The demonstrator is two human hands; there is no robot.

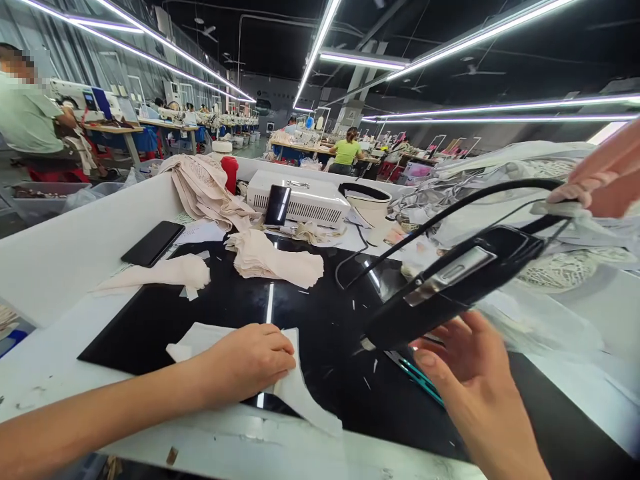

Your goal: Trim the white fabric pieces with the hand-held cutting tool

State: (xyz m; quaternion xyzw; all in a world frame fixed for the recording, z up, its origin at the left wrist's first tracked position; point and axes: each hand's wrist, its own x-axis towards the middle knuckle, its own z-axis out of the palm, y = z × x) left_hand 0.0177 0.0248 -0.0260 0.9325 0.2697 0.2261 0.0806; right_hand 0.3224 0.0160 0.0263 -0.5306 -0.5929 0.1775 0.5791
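Observation:
My left hand (250,363) lies on a white fabric piece (300,393) at the near edge of a black mat (325,320), fingers curled and pressing it down. My right hand (470,373) is at the lower right with fingers apart, just under the near end of a black hand tool (450,287) with a metal plate and a black cable (480,197). The tool hangs tilted above the mat. Another hand (600,173) at the upper right edge pinches the cable end and some clear plastic.
On the mat lie beige fabric stacks (273,260) (170,273) and a teal-handled tool (420,377). A phone (153,243), a white machine (305,197), a white bowl (370,203) and bagged lace (550,267) surround it. People sit at sewing tables behind.

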